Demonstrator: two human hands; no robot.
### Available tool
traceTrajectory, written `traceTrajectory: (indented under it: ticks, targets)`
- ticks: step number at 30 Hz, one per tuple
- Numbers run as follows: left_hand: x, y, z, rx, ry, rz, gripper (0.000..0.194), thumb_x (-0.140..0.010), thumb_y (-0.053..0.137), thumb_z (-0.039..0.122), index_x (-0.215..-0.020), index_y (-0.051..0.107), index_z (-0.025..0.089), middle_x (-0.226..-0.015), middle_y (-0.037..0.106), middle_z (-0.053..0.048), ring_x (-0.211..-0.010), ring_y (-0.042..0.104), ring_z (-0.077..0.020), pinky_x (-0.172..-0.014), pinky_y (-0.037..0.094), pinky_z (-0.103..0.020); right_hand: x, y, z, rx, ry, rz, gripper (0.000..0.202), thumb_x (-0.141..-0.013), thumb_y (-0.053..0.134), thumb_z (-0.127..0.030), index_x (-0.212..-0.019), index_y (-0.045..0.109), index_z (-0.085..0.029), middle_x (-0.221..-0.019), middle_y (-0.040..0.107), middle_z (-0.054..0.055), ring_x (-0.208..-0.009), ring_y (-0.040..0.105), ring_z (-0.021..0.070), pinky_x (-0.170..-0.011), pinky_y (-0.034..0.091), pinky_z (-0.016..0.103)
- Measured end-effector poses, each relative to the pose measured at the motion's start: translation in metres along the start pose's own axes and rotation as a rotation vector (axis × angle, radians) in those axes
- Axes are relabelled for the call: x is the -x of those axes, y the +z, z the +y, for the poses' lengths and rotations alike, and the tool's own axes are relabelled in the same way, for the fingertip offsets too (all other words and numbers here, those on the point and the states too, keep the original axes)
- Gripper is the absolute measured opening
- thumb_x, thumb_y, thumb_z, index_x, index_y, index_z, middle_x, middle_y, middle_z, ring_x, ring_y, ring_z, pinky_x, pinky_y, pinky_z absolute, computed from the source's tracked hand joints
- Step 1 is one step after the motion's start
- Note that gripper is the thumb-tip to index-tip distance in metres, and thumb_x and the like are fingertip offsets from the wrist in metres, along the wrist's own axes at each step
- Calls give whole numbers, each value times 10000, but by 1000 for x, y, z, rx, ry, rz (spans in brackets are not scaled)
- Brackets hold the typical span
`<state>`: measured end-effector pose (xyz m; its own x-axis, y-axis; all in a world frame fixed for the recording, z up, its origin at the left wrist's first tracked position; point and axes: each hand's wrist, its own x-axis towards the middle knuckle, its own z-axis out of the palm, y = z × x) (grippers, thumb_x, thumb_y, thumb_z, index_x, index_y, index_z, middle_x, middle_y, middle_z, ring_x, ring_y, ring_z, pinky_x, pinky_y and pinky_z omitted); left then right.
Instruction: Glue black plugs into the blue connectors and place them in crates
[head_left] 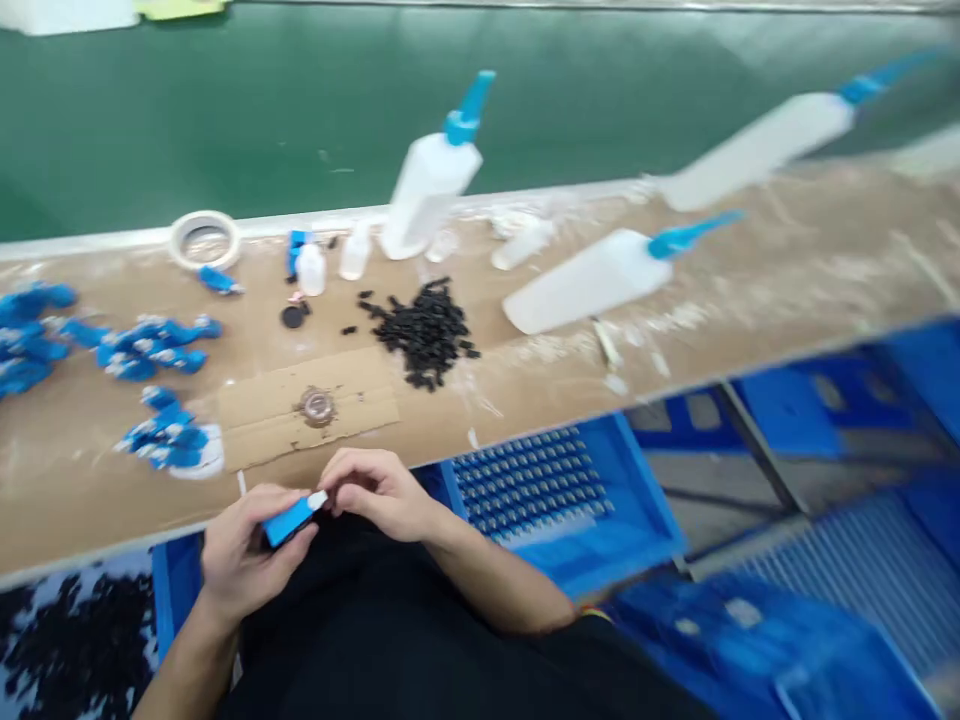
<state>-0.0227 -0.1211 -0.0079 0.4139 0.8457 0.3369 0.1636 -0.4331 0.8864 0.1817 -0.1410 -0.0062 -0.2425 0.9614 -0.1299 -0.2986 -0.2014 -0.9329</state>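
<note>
My left hand [244, 555] is closed around a small blue plastic part with a white tip [288, 522], held above the near edge of the bench. At that white tip, the fingers of my right hand [386, 495] are pinched together; whatever sits between them is too small to make out. Just beyond my hands lies a cardboard strip [255, 410] bearing a small round dish [317, 406] with dark stains around it. A pile of small black pieces [429, 335] rests farther right. Similar blue parts [166, 430] are heaped to the left.
White squeeze bottles with blue nozzles stand or lean at the back, one [431, 190] behind the black pile and another [589, 280] to its right. A tape roll [204, 240] lies at the back left. Under the bench edge, a blue crate [645, 500] holds rows of dark parts.
</note>
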Motion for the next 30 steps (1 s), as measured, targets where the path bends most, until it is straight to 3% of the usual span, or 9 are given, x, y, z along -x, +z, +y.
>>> traceTrajectory:
  ticks: [5, 10, 15, 18, 20, 22, 24, 27, 30]
  targets:
    - [-8, 1, -11, -192, 338, -249, 569, -715, 794, 43, -1225, 672, 261, -968, 795, -39, -784, 763, -224, -716, 652, -320, 25, -11, 2, -231, 211, 23, 460, -716, 812, -573, -817, 710, -136, -709, 663, -3, -594, 597, 85, -558, 513, 209]
    - [-19, 29, -4, -212, 562, -505, 655, -762, 739, 9, -1366, 580, 206, -975, 797, -87, -834, 774, -243, -761, 649, -319, 69, -29, 13, -316, 270, 140, 430, -682, 856, -511, -808, 733, -119, -660, 669, -10, -572, 605, 79, -529, 506, 188]
    - [-34, 80, -3, -92, 586, -654, 601, -803, 702, 16, -1357, 561, 198, -963, 784, -106, -832, 766, -237, -760, 633, -312, 106, -44, 29, -338, 243, 337, 430, -642, 887, -473, -826, 737, -116, -655, 681, -6, -559, 599, 83, -509, 498, 192]
    - [-34, 111, -7, -35, 489, -775, 624, -847, 703, 101, -1418, 491, 238, -1073, 753, -128, -929, 752, -252, -801, 631, -348, 132, -55, 36, -269, 223, 494, 421, -668, 862, -482, -830, 735, -115, -630, 661, -12, -548, 585, 92, -499, 479, 202]
    - [-30, 125, -9, -35, 379, -862, 807, -849, 745, 222, -1533, 319, 265, -1363, 616, -196, -1146, 685, -306, -907, 612, -440, 159, -71, 36, -116, 224, 628, 399, -723, 809, -498, -836, 736, -122, -629, 663, -2, -553, 594, 114, -508, 482, 225]
    - [-26, 130, -10, -54, 260, -902, 957, -856, 751, 313, -1590, 137, 299, -1579, 371, -227, -1318, 569, -341, -998, 566, -516, 195, -94, 32, 209, 287, 811, 339, -812, 725, -477, -856, 743, -142, -717, 715, 35, -636, 649, 154, -588, 521, 261]
    - [-23, 127, -10, -85, 140, -922, 914, -902, 699, 323, -1594, 102, 330, -1622, 292, -201, -1340, 551, -312, -1005, 569, -488, 232, -121, 28, 725, 531, 959, 258, -907, 627, -401, -902, 749, -174, -901, 762, 69, -828, 703, 193, -745, 543, 287]
    - [-23, 115, -11, -145, 34, -977, 708, -961, 608, 317, -1563, 237, 344, -1556, 413, -139, -1283, 597, -258, -984, 594, -419, 270, -153, 35, 1242, 1055, 883, 255, -962, 534, -325, -958, 743, -180, -1064, 756, 125, -1025, 705, 267, -838, 534, 328]
    - [-24, 103, -11, -201, 57, -1027, 551, -975, 580, 332, -1492, 386, 332, -1470, 520, -92, -1302, 586, -259, -1043, 567, -436, 275, -169, 58, 1277, 1222, 763, 236, -939, 550, -267, -932, 750, -140, -1023, 755, 188, -1019, 720, 304, -831, 539, 342]
